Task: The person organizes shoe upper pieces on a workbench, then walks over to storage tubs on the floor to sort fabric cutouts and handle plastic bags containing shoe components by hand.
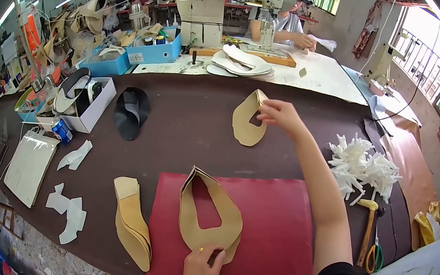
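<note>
My left hand [201, 267] is closed on the lower edge of a tan shoe upper [226, 227], a looped piece that lies on a dark red sheet [279, 236]. Its point faces away from me. Farther off, a second tan shoe upper [245, 130] rests on the dark brown table cover. My right hand [281, 116] reaches over that one, its fingers extended and slightly apart at the right side of the pointed end. Contact there is hard to make out. Left of the red sheet lies a stack of tan curved pieces [133, 231].
A black upper [132, 113] and white cut pieces [67, 213] lie to the left, near a white box [93, 106]. White strips [365, 166], a hammer [368, 222] and scissors [374, 256] are at the right. A sewing machine [224, 11] and another person [289, 29] are behind.
</note>
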Tool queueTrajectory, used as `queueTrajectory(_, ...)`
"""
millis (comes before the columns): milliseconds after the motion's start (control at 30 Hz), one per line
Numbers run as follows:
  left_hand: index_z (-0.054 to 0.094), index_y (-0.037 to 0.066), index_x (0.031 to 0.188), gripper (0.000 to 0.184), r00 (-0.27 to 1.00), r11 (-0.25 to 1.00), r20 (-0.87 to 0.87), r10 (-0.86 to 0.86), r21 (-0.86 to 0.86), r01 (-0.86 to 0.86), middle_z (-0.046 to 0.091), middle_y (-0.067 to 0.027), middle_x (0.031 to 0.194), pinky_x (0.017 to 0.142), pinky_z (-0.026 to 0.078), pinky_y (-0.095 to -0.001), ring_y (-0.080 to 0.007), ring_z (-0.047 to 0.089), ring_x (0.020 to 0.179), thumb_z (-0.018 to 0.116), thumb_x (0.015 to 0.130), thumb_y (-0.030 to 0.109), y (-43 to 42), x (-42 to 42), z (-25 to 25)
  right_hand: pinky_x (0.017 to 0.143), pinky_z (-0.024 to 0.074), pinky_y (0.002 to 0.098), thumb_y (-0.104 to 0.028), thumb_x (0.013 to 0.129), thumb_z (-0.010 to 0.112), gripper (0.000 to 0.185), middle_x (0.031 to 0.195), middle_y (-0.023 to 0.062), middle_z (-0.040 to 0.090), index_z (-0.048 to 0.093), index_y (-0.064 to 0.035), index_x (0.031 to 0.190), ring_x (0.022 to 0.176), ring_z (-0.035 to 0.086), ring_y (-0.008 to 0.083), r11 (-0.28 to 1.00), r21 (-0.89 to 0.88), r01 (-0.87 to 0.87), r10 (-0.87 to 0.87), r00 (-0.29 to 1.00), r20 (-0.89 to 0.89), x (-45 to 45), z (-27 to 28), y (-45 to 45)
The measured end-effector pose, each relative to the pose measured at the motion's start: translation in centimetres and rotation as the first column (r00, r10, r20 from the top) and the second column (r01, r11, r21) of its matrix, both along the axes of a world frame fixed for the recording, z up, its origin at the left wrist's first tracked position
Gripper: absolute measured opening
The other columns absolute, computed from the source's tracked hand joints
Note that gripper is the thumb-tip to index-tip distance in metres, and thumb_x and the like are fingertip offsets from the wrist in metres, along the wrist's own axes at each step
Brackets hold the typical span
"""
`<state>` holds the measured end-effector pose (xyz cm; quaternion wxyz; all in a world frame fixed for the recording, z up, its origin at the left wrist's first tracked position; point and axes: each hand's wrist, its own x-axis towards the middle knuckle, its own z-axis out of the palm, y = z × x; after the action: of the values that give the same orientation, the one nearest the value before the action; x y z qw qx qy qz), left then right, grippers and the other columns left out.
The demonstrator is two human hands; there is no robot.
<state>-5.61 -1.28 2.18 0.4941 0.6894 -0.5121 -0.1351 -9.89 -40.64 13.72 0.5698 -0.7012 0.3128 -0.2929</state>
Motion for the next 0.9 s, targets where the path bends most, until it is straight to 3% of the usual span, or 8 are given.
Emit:
queueTrajectory(133, 0.064, 0.002, 0.091, 0.012, 0.999, 0.994, 0.036, 0.01, -0.107, -0.006, 0.065, -0.0083, 0.078, 0.055, 0.045, -0.0274, -0.0199, 0.057, 0.06, 0.062, 0.081, 0.008, -1.3, 0.5, 0.1, 0.072, 0.0509, 0.0233, -0.009, 0.087, 0.058, 0.031, 0.097, 0.012, 0.065, 0.058, 0.0076, 0.114, 0.078, 0.064, 0.0157, 0.952, -0.115, -0.285, 0.253, 0.94, -0.23, -4.1, 0.1, 7.7)
queueTrajectory(200, 0.062, 0.001, 0.097, 0.015, 0.999, 0.996, 0.033, 0.01, -0.088, -0.007, 0.066, -0.0092, 0.083, 0.058, 0.045, -0.0264, -0.0187, 0.058, 0.064, 0.059, 0.084, 0.007, -1.8, 0.9, 0.4, 0.07, 0.0497, 0.0223, -0.007, 0.087, 0.056, 0.029, 0.097, 0.0103, 0.066, 0.059, 0.0068, 0.112, 0.074, 0.062, 0.0142, 0.935, -0.216, -0.281, 0.211, 0.931, -0.298, -6.9, 1.2, 11.4)
queueTrajectory(300, 0.058, -0.001, 0.105, 0.018, 0.963, 0.998, -0.266, 0.034, -0.038, -0.046, 0.064, -0.0094, 0.091, 0.065, 0.045, -0.0241, -0.0148, 0.056, 0.072, 0.054, 0.089, 0.008, -1.1, 1.2, 0.8, 0.068, 0.0493, 0.0225, -0.006, 0.087, 0.056, 0.028, 0.096, 0.0093, 0.066, 0.059, 0.0067, 0.112, 0.071, 0.061, 0.0141, 0.978, -0.126, -0.168, 0.137, 0.964, -0.227, -10.0, -0.2, 16.9)
queueTrajectory(400, 0.057, 0.001, 0.107, 0.019, 0.909, 0.992, -0.398, 0.123, 0.066, -0.105, 0.064, -0.0106, 0.097, 0.071, 0.047, -0.0267, -0.0184, 0.061, 0.081, 0.054, 0.088, 0.005, 1.1, 0.6, 0.2, 0.067, 0.0496, 0.0221, -0.005, 0.088, 0.054, 0.027, 0.095, 0.0098, 0.066, 0.059, 0.0068, 0.112, 0.071, 0.061, 0.0136, 0.995, -0.014, -0.098, 0.09, 0.955, -0.283, -12.1, -3.1, 23.2)
queueTrajectory(500, 0.054, 0.001, 0.111, 0.022, 0.964, 0.992, -0.256, 0.075, 0.118, -0.046, 0.062, -0.0118, 0.1, 0.073, 0.047, -0.0267, -0.0185, 0.06, 0.084, 0.053, 0.089, 0.006, 1.9, 0.4, 0.0, 0.066, 0.0501, 0.0213, -0.004, 0.089, 0.051, 0.027, 0.095, 0.0101, 0.067, 0.058, 0.006, 0.114, 0.07, 0.06, 0.0129, 0.986, 0.161, -0.037, 0.087, 0.944, -0.317, -12.3, -6.0, 26.4)
queueTrajectory(633, 0.052, 0.001, 0.113, 0.028, 0.988, 0.987, -0.141, 0.059, 0.154, -0.037, 0.061, -0.0137, 0.103, 0.077, 0.047, -0.0293, -0.0224, 0.06, 0.089, 0.057, 0.086, 0.007, 2.0, -0.3, 0.6, 0.065, 0.0509, 0.0212, -0.001, 0.09, 0.048, 0.028, 0.094, 0.0107, 0.067, 0.057, 0.0052, 0.115, 0.073, 0.061, 0.0124, 0.927, 0.361, 0.105, -0.054, 0.988, -0.148, -10.7, -8.1, 29.0)
queueTrajectory(800, 0.048, 0.002, 0.118, 0.041, 0.993, 1.0, 0.122, -0.003, -0.009, 0.004, 0.057, -0.0156, 0.112, 0.081, 0.047, -0.0333, -0.0272, 0.058, 0.097, 0.063, 0.081, 0.008, 1.5, -0.6, -0.3, 0.066, 0.053, 0.0231, 0.0, 0.089, 0.048, 0.028, 0.096, 0.0118, 0.067, 0.057, 0.0038, 0.115, 0.082, 0.065, 0.0157, 0.964, 0.235, 0.126, -0.104, 0.989, -0.104, -10.0, -9.3, 29.8)
queueTrajectory(900, 0.046, 0.003, 0.12, 0.046, 0.989, 0.998, 0.15, -0.002, 0.056, -0.006, 0.054, -0.0163, 0.116, 0.083, 0.047, -0.035, -0.0288, 0.056, 0.1, 0.065, 0.079, 0.009, 1.7, -0.9, 0.1, 0.07, 0.0523, 0.0233, 0.001, 0.09, 0.047, 0.029, 0.099, 0.0125, 0.066, 0.056, 0.0039, 0.117, 0.086, 0.064, 0.0163, 0.947, 0.306, 0.093, -0.097, 0.995, -0.002, -9.7, -9.9, 30.3)
